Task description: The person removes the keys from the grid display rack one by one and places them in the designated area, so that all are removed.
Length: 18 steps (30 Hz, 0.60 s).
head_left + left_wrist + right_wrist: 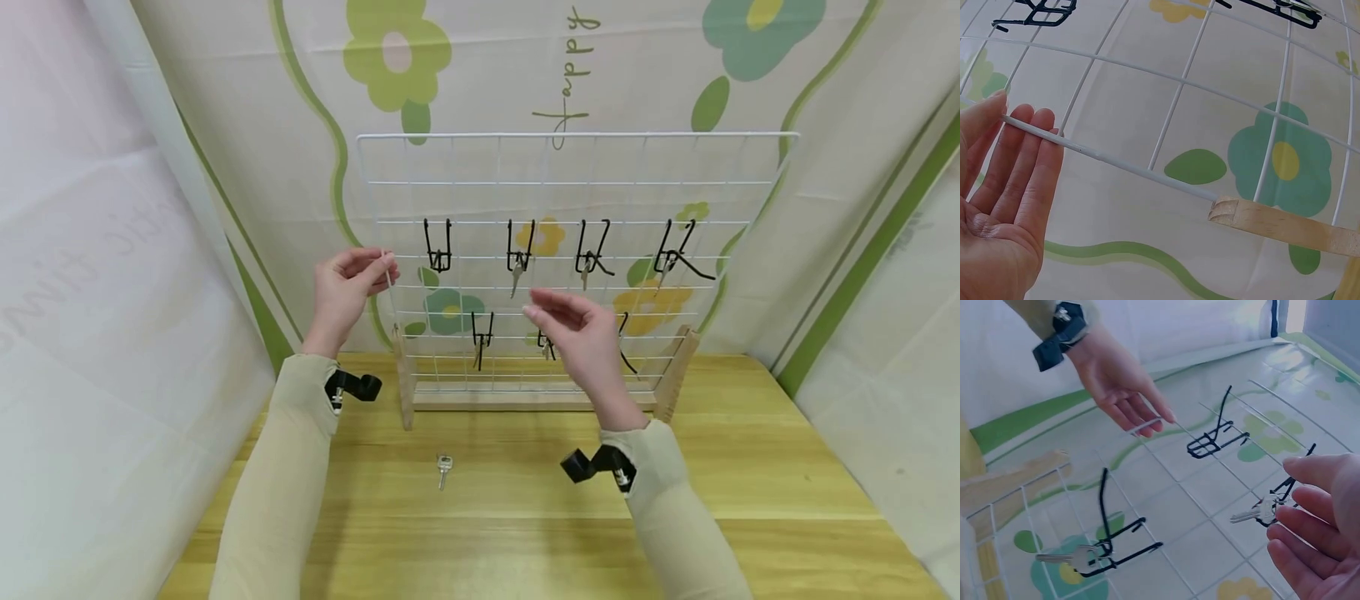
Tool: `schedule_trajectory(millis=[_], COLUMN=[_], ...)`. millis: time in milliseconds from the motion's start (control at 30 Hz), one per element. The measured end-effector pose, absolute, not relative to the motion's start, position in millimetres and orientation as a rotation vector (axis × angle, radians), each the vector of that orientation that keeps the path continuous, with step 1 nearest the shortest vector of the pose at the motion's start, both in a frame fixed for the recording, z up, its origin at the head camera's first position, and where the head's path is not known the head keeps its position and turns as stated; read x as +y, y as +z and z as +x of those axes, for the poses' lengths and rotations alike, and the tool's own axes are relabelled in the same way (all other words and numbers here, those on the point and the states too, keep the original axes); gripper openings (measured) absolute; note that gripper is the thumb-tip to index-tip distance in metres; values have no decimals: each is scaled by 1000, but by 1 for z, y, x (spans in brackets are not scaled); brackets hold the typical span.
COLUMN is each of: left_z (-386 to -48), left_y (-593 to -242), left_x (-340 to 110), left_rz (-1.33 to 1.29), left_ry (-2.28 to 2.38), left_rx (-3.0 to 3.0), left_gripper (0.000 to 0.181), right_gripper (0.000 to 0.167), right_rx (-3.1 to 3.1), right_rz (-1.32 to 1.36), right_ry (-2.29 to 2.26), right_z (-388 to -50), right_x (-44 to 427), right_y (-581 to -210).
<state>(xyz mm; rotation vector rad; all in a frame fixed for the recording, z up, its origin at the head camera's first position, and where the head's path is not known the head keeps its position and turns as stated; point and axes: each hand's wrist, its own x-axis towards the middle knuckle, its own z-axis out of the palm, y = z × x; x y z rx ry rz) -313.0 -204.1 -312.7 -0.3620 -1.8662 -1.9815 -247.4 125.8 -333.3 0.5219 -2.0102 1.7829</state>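
Both hands are up and far from each other: the right hand [581, 333] has loose fingers and holds nothing, while the left hand [345, 292] pinches the side of the white wire rack [577, 134]. Nearest, one loose key [444, 469] lies on the yellow bench [487, 542]. Then the right hand gets in the way, hiding part of the low black hooks [628, 363] in the middle and on the right. From the right wrist, its fingers also cover a bit of a hanging key [1264, 509], and the hand is cut off at the edge. Other keys [517, 271] hang on the rack too; I can't tell if the top left hook [441, 269] has one. Behind the rack is a flowery cloth [487, 75], cut off at the top.
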Motion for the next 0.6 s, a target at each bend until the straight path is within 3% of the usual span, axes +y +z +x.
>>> schedule_trajectory(millis=[200, 600], left_z=[-313, -312], left_y=[-311, -311], left_x=[-206, -203], left_rz=[-362, -350], left_ry=[-1998, -1980], left_rx=[-1861, -1886], left_gripper=[25, 26], right_gripper=[39, 26], right_rx=[-2039, -2067], right_rz=[435, 333], right_ry=[1778, 1688], right_z=[-265, -284], right_x=[122, 116], right_y=[-319, -305])
